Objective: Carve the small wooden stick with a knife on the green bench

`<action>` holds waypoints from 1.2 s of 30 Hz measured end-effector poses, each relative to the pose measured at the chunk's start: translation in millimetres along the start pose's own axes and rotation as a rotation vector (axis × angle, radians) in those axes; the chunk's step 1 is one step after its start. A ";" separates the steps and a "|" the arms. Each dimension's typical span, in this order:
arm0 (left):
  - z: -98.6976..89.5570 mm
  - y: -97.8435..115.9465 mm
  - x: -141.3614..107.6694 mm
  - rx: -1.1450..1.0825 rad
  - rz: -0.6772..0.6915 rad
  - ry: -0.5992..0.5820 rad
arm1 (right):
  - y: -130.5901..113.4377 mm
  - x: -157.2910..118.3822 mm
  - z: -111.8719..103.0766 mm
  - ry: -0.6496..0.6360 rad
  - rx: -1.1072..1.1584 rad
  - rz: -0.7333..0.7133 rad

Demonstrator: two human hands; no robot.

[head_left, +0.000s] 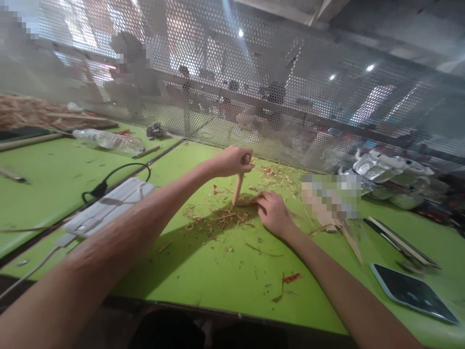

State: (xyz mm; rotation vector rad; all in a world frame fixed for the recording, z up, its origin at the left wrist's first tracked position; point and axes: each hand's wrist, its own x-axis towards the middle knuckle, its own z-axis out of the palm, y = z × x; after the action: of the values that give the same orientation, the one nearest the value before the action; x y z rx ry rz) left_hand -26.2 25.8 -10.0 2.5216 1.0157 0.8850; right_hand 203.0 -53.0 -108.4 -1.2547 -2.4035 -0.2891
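My left hand (234,161) is closed round the top of a flat wooden stick (238,189), which stands nearly upright with its lower end at the green table top. Low on the table, my right hand (273,212) has its fingers curled together at the edge of a heap of wood shavings (228,219). A brownish strip shows by its fingertips, but what they pinch is too unclear to name. More curled shavings (271,172) lie behind both hands.
Under my left forearm is a white power strip (109,206) with a black plug (100,189). A plastic bottle (109,139) lies at the left. To the right are a phone (414,293), several thin tools (403,242) and clear plastic packaging (388,172). A perforated screen (218,97) borders the back.
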 end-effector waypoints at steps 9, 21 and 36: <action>6.8 12.1 -0.5 0.067 -0.001 0.009 | 3.6 -2.6 -11.1 0.101 0.423 0.326; 8.0 16.3 -1.6 0.087 -0.022 0.026 | -0.6 1.2 -19.1 0.002 0.477 0.361; -6.0 28.7 -5.2 0.314 0.104 0.020 | 21.1 -31.3 -121.3 -0.401 0.228 0.477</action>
State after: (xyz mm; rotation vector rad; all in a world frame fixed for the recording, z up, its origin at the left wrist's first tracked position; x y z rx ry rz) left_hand -17.8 1.8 5.6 2.8534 1.1150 0.8354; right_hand 268.0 -108.1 -14.2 -1.8478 -2.2537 0.4003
